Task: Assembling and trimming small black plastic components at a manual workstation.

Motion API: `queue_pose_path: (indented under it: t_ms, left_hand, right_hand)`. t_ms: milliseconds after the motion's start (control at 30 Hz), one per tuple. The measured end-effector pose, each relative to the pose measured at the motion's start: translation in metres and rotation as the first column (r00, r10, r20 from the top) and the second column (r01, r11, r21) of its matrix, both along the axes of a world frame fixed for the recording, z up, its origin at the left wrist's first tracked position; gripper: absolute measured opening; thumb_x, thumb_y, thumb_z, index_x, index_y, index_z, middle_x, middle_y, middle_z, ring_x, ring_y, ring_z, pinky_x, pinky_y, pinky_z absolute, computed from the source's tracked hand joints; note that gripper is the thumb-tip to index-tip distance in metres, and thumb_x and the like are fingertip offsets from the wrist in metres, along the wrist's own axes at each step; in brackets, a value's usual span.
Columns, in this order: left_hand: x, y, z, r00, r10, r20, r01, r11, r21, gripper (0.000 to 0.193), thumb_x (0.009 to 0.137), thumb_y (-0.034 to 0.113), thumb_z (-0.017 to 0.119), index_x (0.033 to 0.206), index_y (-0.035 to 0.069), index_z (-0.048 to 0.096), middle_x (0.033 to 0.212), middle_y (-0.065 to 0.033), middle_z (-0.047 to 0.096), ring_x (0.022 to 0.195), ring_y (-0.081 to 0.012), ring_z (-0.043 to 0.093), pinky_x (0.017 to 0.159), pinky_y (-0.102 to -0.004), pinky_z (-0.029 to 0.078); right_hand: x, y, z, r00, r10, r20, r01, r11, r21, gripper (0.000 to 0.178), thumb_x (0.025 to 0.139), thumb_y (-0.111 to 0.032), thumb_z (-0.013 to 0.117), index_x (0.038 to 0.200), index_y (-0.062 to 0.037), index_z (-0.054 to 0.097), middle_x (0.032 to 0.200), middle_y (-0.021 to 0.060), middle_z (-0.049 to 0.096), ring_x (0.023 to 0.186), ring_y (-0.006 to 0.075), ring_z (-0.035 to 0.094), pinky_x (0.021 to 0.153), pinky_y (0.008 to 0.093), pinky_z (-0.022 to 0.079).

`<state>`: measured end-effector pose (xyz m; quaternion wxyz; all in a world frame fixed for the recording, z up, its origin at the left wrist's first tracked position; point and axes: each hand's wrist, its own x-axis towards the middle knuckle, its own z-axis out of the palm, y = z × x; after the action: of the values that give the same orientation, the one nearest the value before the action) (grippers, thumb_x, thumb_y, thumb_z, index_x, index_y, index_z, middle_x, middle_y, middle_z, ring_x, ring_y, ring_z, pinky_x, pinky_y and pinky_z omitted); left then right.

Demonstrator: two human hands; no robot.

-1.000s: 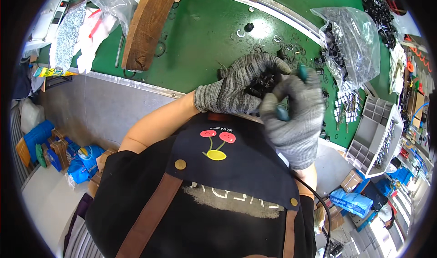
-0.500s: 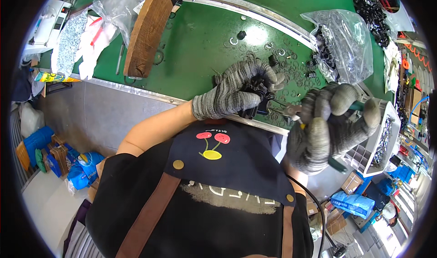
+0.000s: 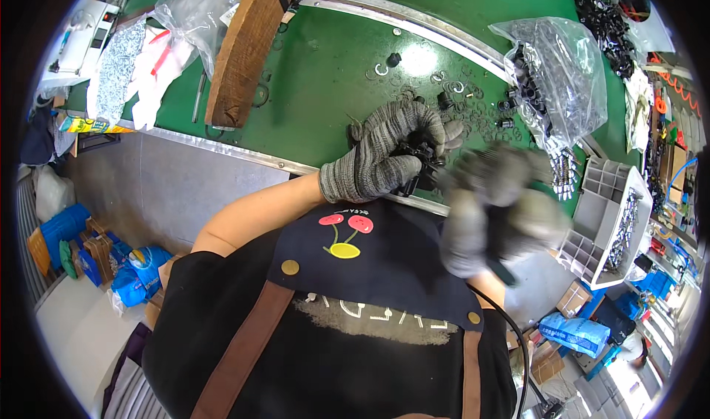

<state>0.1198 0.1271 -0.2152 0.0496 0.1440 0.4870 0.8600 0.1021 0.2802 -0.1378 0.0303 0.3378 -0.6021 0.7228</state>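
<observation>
holding a black part point(image 3: 417, 161) in the left grip point(image 3: 376, 153), closed round it, with gloved fingers curled over the far side and thumb laid along the near side, leaving only bits of black in sight. held above the near edge of the green bench point(image 3: 325, 75), just beyond the dark apron point(image 3: 392, 260). cannot tell whether touching the bench underneath. holding a green-handled tool point(image 3: 503, 274) in the right grip point(image 3: 506, 208), just beside the left one, with gloved fingers bent round the handle and one dark green end poking out toward the body. too blurred there to tell how tightly closed, or whether touching the black part with the tip.

can see, past both grips, many thin rings point(image 3: 479, 123) scattered over the bench, with a small black cap point(image 3: 393, 59) lying farther back. can see to the right a clear bag point(image 3: 580, 64) of black pieces, then a grey compartment tray point(image 3: 600, 215) with small metal pieces point(image 3: 625, 234) along the outer side. can see to the left a curved wooden block point(image 3: 244, 64), a thin metal rod point(image 3: 200, 97) beside it, and a white cloth point(image 3: 151, 82) with red marks.
</observation>
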Motion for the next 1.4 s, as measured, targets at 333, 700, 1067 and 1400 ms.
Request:
queue_pose_path:
  t_ms: [333,700,1067,1400]
  left_hand:
    - [0.000,0.005,-0.005,1.000,-0.014,0.019,0.014,0.999,-0.033,0.033,0.083,0.015,0.073,0.108,0.007,0.052,0.103,-0.0041,0.057,0.111,-0.0178,0.057,0.098,-0.0335,0.045]
    - [-0.014,-0.017,-0.005,0.986,-0.147,-0.084,0.130,0.975,-0.182,0.045,0.082,0.032,0.082,0.111,0.011,0.056,0.105,-0.0009,0.054,0.099,-0.0134,0.055,0.087,-0.0282,0.048]
    - [-0.172,-0.046,0.075,0.797,0.041,0.602,-0.532,0.521,0.668,0.046,0.100,0.051,0.050,0.105,0.007,0.061,0.093,-0.0115,0.064,0.091,-0.0276,0.064,0.075,-0.0475,0.058]
    - [-0.357,-0.154,0.080,0.399,0.722,-0.566,-0.913,0.255,-0.318,0.016,0.087,0.016,0.068,0.100,0.006,0.064,0.087,-0.0069,0.066,0.077,-0.0227,0.062,0.068,-0.0339,0.053]
  right_hand:
    - [0.004,0.021,-0.031,0.902,-0.391,0.181,0.310,0.881,0.359,0.061,0.083,0.007,0.065,0.139,-0.0088,0.045,0.097,-0.0001,0.052,0.079,0.0052,0.050,0.071,0.0208,0.046]
    - [-0.011,0.024,-0.048,0.639,-0.190,0.745,-0.109,0.937,0.332,0.037,0.088,-0.003,0.062,0.126,-0.0017,0.061,0.102,0.0048,0.062,0.093,0.0126,0.059,0.084,0.0256,0.049]
    - [-0.016,0.026,-0.051,0.813,-0.065,0.579,-0.114,0.957,0.267,0.055,0.087,-0.004,0.067,0.139,-0.0034,0.050,0.115,0.0064,0.059,0.102,0.0150,0.057,0.092,0.0294,0.048]
    - [-0.015,0.055,-0.017,0.838,-0.098,0.538,-0.086,0.948,0.306,0.059,0.084,-0.002,0.072,0.138,-0.0058,0.051,0.114,0.0064,0.059,0.103,0.0154,0.057,0.094,0.0310,0.047]
